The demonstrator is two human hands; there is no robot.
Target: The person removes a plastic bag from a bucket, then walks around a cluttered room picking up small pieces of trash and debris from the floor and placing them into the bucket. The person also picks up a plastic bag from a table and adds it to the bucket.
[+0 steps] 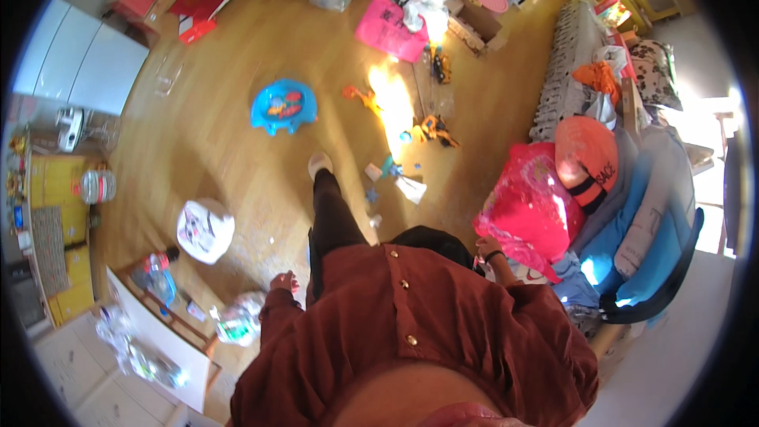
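Observation:
My left hand (pixel 285 282) hangs beside my body on the left, its fingers loosely curled and nothing visible in it. Nearest to it is a clear plastic bag of bottles (pixel 240 317), apart from the hand. On the other side, my right hand (pixel 490 247), with a dark band at the wrist, is bent beside the lower edge of a bright pink cloth bundle (pixel 528 201). Whether it touches the cloth or holds anything is too small to tell. An orange cap-like item (pixel 586 157) bearing writing lies against the bundle.
Ahead on the wooden floor are a blue plastic children's seat (pixel 284 105), orange toy vehicles (pixel 436 130) and a pink bag (pixel 391 26). A white stool (pixel 204 231) stands at left. Piled clothes (pixel 646 231) and a grey sofa (pixel 560 65) line the right.

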